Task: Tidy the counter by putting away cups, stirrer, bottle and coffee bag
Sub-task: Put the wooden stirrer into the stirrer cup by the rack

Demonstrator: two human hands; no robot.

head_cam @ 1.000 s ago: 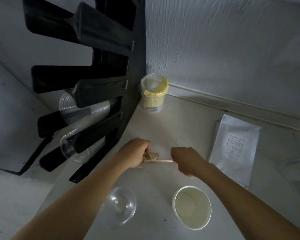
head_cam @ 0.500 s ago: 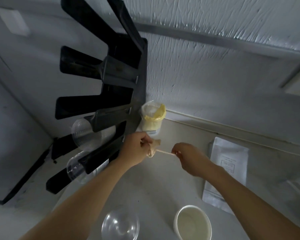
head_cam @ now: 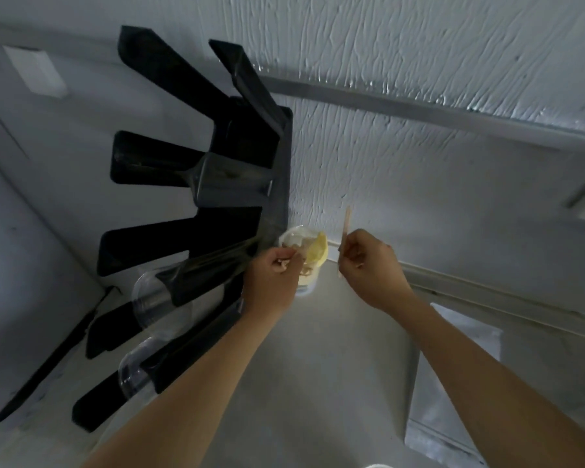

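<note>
My right hand (head_cam: 372, 268) pinches a thin wooden stirrer (head_cam: 345, 228) and holds it upright in front of the wall. My left hand (head_cam: 274, 278) is closed on a crumpled brown paper wrapper (head_cam: 301, 255), just in front of a clear bottle with a yellow label (head_cam: 314, 261) that stands in the corner. The white coffee bag (head_cam: 453, 383) lies flat on the counter under my right forearm. Clear plastic cups (head_cam: 149, 298) lie stacked in the black rack's lower slots. A white paper cup's rim (head_cam: 379, 465) just shows at the bottom edge.
A tall black cup rack (head_cam: 237, 170) with slanted slots stands at the left against the textured white wall (head_cam: 419, 96). The pale counter (head_cam: 318, 383) runs between my forearms. A grey appliance side (head_cam: 21, 265) fills the far left.
The stirrer has come free of the wrapper and my right hand has swung it from level to upright. Both hands rose towards the bottle. The view tilted up, so the cups below slid out.
</note>
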